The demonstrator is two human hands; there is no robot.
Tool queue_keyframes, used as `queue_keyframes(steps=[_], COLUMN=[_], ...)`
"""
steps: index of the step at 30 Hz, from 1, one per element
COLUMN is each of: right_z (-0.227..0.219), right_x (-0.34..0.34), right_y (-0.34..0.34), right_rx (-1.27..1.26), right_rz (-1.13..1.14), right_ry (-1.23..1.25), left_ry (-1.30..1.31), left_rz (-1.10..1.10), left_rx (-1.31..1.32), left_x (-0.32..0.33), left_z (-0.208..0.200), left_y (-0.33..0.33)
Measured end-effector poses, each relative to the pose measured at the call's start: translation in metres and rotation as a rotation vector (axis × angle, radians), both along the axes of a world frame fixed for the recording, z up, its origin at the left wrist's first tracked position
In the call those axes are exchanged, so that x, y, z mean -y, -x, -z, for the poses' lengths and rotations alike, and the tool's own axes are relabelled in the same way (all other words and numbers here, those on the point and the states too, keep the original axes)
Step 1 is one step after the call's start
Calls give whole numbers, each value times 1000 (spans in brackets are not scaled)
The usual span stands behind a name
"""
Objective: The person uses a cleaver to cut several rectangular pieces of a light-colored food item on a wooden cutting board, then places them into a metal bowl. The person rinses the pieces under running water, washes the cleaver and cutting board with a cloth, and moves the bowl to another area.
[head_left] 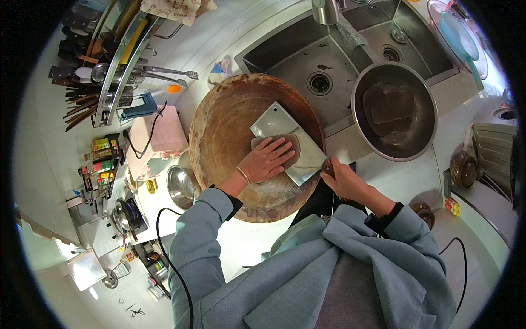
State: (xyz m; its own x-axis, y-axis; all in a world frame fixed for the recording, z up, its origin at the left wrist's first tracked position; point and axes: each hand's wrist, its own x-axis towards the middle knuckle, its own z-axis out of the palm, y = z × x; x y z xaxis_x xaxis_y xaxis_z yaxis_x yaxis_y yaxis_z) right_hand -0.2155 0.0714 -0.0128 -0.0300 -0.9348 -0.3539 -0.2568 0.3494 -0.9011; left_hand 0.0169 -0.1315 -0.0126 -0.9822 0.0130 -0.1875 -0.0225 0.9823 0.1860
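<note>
A cleaver (279, 119) with a broad, shiny blade lies flat over the round wooden chopping board (216, 129). My right hand (348, 181) is closed around its handle at the board's right edge. My left hand (267, 160) rests flat, fingers stretched out, on a grey-brown rounded slab (294, 149) that I cannot identify. The slab shows above the blade; whether the blade passes under it or into it is hidden. To the right, a steel bowl (422, 137) holds flat brown slabs (389, 108) with some liquid.
Behind the board is a double steel sink (274, 57) with a faucet (327, 12). A knife and utensil rack (118, 66) hangs at the left, above a pink box (156, 129). A small steel bowl (182, 186) touches the board's left side. Glass jars (463, 167) stand at the far right.
</note>
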Motion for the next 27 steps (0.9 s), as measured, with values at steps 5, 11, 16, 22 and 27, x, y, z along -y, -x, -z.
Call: queue_keyframes(steps=[5, 11, 16, 22, 27], right_z=[-4, 1, 4, -6, -6], right_x=[5, -4, -10, -5, -2], right_y=[8, 13, 14, 7, 1], right_rx=[132, 631, 644, 389, 267], right_rz=[-29, 81, 58, 65, 88], right_ry=[-163, -235, -281, -280, -285], left_ry=[79, -242, -326, -77, 50], left_rz=[-70, -526, -1014, -1142, -1213], left_rx=[81, -226, -469, -442, -365], left_x=[-13, -108, -129, -83, -71], left_z=[-16, -36, -29, -4, 19], left_y=[6, -3, -11, -3, 17])
